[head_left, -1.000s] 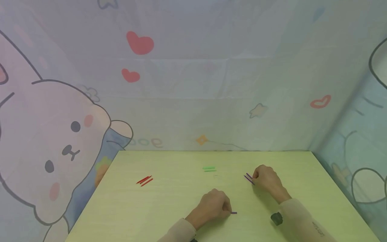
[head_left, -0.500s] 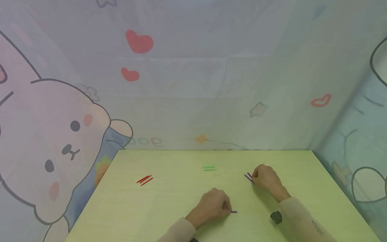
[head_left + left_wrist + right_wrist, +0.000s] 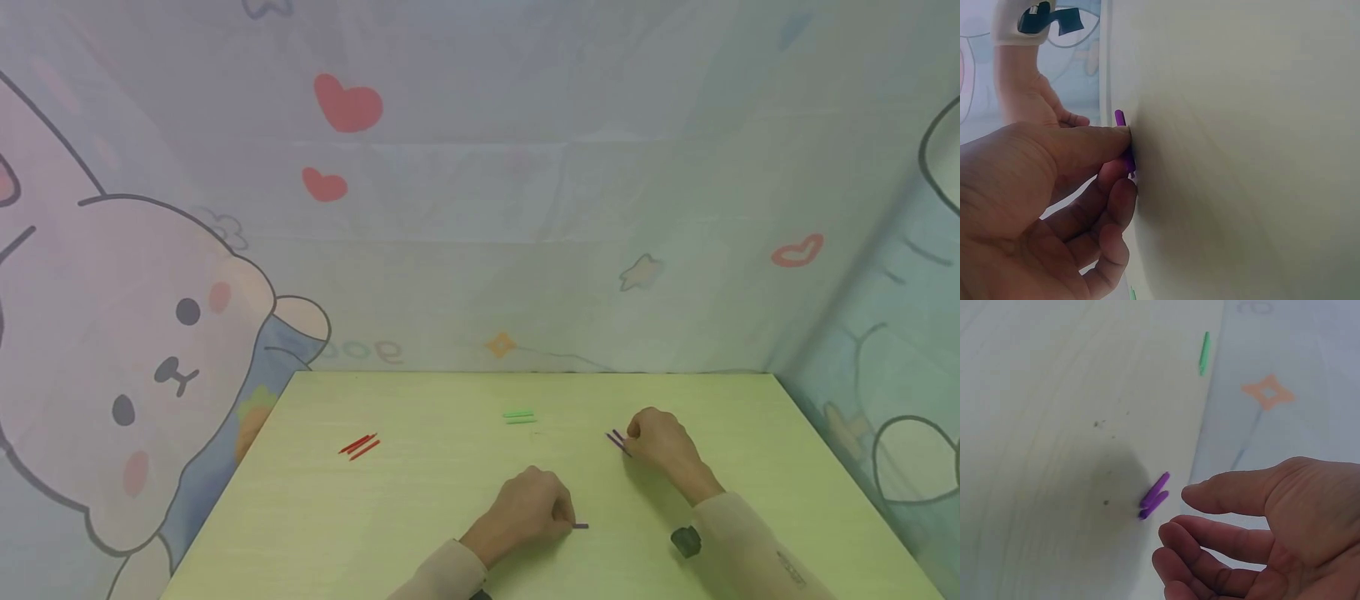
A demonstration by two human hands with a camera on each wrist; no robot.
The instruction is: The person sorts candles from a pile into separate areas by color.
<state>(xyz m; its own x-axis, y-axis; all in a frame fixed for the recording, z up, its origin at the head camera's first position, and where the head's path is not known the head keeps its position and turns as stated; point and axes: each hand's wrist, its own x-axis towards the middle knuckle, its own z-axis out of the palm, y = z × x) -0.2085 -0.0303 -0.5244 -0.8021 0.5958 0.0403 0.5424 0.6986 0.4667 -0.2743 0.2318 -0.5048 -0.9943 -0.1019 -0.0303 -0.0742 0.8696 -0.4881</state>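
Close over the table, my left hand [image 3: 525, 510] pinches a thin purple stick [image 3: 1120, 120] between thumb and fingertips. One end of it sticks out past the fingers in the head view. My right hand [image 3: 663, 446] hovers beside two more purple sticks [image 3: 1155, 489], which lie side by side on the table. In the right wrist view its thumb and index finger are apart, with nothing between them, and the other fingers are loosely bent. The right fingertips overlap the near ends of these sticks in the head view.
Two green sticks [image 3: 519, 417] lie at the back middle of the pale yellow table [image 3: 420, 483]. Several red sticks [image 3: 363, 450] are grouped at the left. A patterned cloth backdrop [image 3: 465, 208] rises behind the table.
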